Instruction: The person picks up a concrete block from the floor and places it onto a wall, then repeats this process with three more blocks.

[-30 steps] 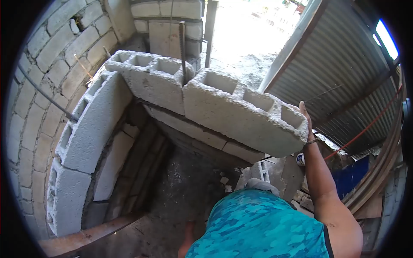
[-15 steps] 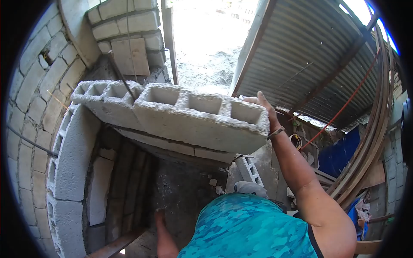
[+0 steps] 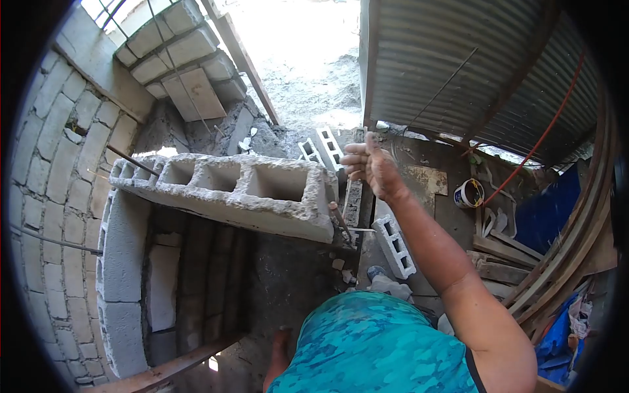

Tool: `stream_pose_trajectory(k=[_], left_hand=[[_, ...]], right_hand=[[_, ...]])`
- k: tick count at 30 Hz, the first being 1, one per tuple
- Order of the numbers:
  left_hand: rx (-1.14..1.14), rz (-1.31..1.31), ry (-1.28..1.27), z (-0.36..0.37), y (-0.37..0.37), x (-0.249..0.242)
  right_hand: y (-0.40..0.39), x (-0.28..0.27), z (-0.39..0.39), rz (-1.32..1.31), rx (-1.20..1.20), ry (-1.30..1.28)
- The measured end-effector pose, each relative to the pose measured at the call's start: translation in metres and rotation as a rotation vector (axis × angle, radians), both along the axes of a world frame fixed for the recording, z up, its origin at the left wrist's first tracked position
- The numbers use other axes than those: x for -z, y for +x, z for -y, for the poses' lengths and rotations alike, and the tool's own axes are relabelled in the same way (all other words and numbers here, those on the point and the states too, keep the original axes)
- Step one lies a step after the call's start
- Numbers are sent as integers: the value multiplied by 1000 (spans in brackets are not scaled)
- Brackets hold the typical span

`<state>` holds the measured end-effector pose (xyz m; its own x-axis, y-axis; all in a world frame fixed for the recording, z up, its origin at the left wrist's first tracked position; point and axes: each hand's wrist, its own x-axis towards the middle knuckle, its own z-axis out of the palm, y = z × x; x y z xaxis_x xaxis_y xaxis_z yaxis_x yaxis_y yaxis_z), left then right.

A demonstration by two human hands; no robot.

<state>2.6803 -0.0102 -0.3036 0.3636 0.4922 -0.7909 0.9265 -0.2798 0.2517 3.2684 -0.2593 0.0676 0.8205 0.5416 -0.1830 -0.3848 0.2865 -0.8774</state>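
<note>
My right hand (image 3: pixel 375 167) is raised in the air beyond the right end of the top hollow concrete block (image 3: pixel 282 208), apart from it. Its fingers stretch to the left with the thumb up, and nothing is in them. That block sits on the wall course with its cavities facing up, in line with another hollow block (image 3: pixel 141 180) on its left. A short rod or stick (image 3: pixel 340 221) stands by its right end. My left hand is not in view. Part of a bare limb (image 3: pixel 278 344) shows below, left of my shirt.
More hollow blocks (image 3: pixel 394 247) lie on the floor at right and beyond the wall. A white bucket (image 3: pixel 469 194), a red hose or cable (image 3: pixel 547 134) and long boards (image 3: pixel 557 255) are on the right. A dark rod (image 3: pixel 131 160) juts over the left blocks.
My right hand has let go of the right end of the top block and now hangs apart from it. The view has shifted, showing more floor and blocks beyond the wall.
</note>
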Motion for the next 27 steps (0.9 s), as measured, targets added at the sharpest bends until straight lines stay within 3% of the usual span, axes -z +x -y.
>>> stream_pose_trajectory(k=[4, 8, 14, 16, 20, 22, 25, 27], left_hand=[[134, 51, -112, 39, -7, -13], [-203, 44, 100, 69, 18, -40], [-267, 107, 92, 86, 75, -71], [-325, 176, 98, 94, 88, -72], [-427, 244, 1, 109, 74, -16], [-191, 116, 126, 121, 60, 1], [-52, 40, 161, 140, 40, -16], [-120, 39, 154, 152, 17, -13]], right_hand=[[17, 47, 65, -116, 68, 12], [16, 88, 102, -182, 136, -72], [3, 119, 122, -246, 99, -186], [5, 123, 121, -232, 47, -193], [14, 111, 106, -205, 5, -238], [14, 100, 96, -192, 1, -249], [15, 101, 88, -183, -54, -225], [14, 105, 84, -190, -71, -225]])
